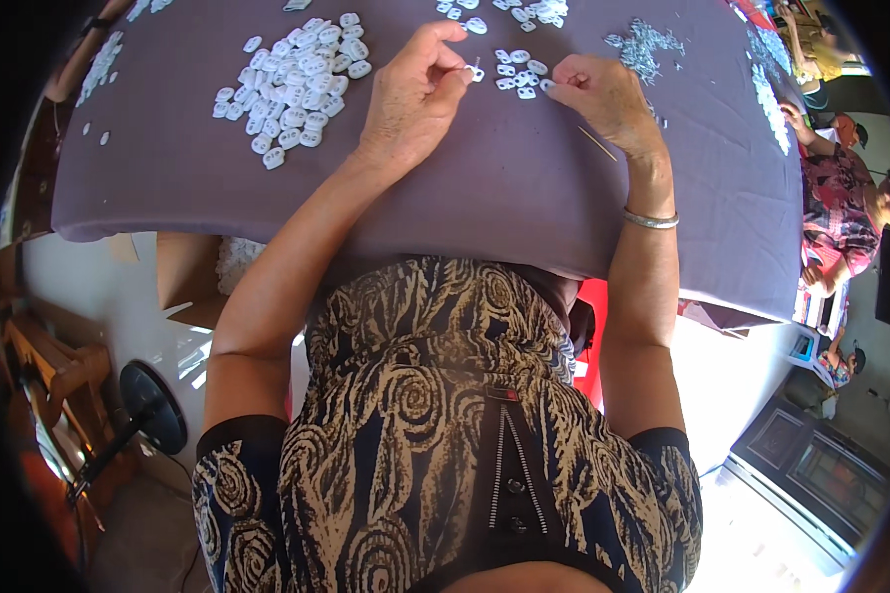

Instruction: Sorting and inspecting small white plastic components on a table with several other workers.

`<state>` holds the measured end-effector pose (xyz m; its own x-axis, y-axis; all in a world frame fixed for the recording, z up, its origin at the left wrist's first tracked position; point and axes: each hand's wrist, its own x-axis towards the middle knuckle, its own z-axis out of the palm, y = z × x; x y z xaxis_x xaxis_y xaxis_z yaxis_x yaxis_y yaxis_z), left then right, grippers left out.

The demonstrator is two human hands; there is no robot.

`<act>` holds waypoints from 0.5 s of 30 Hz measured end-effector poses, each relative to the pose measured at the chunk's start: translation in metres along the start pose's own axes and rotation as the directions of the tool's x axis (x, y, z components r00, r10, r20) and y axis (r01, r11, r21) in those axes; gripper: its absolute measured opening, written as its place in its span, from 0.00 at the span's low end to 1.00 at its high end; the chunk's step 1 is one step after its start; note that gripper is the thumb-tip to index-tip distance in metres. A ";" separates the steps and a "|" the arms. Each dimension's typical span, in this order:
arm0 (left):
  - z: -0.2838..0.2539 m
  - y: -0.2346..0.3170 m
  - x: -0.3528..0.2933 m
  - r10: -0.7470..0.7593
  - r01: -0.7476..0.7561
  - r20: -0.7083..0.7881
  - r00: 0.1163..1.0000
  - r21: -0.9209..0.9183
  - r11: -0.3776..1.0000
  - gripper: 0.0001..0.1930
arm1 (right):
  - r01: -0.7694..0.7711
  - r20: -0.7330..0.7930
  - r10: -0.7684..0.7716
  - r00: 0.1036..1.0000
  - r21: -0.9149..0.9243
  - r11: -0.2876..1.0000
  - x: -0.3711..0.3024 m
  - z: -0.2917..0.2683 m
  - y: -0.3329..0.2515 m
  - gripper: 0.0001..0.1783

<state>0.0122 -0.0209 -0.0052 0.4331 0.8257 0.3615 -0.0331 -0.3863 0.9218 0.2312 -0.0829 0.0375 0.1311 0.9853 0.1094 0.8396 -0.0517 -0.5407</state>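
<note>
My left hand pinches a small white plastic piece with holes between thumb and forefinger; a thin metal pin seems to stand up from it. My right hand is closed, with its fingertips on another small white plastic piece. That one lies at the edge of a little cluster of similar pieces between my hands. To the left is a large heap of white oval plastic pieces. Beyond my right hand lies a pile of thin metal pins.
A purple-grey cloth covers the table. A thin yellowish stick lies beside my right wrist. More white pieces are at the far side. Other people sit along the right edge. A cardboard box stands below the table at left.
</note>
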 end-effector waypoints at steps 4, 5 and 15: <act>0.003 -0.001 0.001 0.027 -0.027 -0.010 1.000 -0.038 0.999 0.16 | 0.062 -0.015 -0.062 0.998 -0.026 0.998 -0.003 0.000 -0.005 0.06; 0.003 0.000 0.001 0.026 -0.026 -0.005 1.000 -0.053 0.998 0.16 | 0.026 -0.014 -0.026 1.000 -0.002 1.000 -0.003 0.000 -0.006 0.05; 0.003 0.012 -0.002 -0.014 0.025 0.121 0.993 -0.090 0.996 0.18 | 0.052 0.011 -0.076 0.997 0.633 0.773 -0.001 0.005 -0.048 0.05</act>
<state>0.0139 -0.0285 0.0047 0.5391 0.7751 0.3294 -0.1035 -0.3272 0.9393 0.1880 -0.0807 0.0588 0.0610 0.9881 0.1414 0.3220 0.1146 -0.9398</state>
